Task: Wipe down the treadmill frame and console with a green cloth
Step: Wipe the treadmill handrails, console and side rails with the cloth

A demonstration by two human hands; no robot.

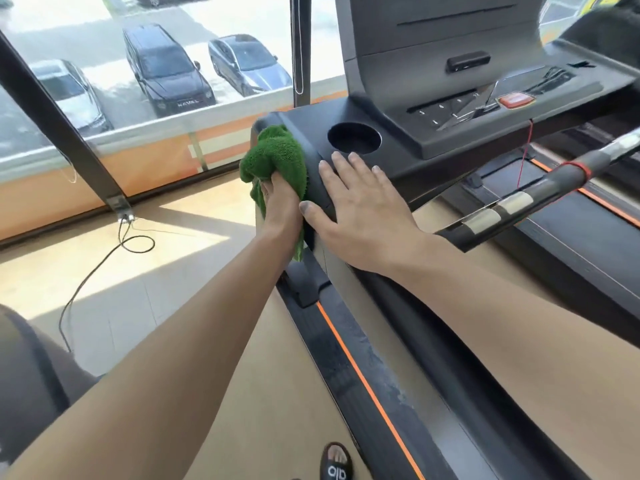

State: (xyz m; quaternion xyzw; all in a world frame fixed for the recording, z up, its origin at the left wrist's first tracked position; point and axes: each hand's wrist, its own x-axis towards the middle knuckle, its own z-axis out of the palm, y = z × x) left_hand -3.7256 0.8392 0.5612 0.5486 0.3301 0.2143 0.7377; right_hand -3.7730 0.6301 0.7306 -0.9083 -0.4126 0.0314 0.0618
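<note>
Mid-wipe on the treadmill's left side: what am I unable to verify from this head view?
- Left hand fingertips: buried in the green cloth.
- Console screen: cut off by the top edge.
- Keypad labels: too small, under glare.
- Side surface beneath the cloth: covered, so its cleanliness is unknown.
- Right handrail far end: cut off by the right edge.

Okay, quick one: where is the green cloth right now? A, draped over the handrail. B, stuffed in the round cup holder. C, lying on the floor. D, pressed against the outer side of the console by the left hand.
D: the left hand holds the green cloth against the console's outer side, while the cup holder is empty.
</note>
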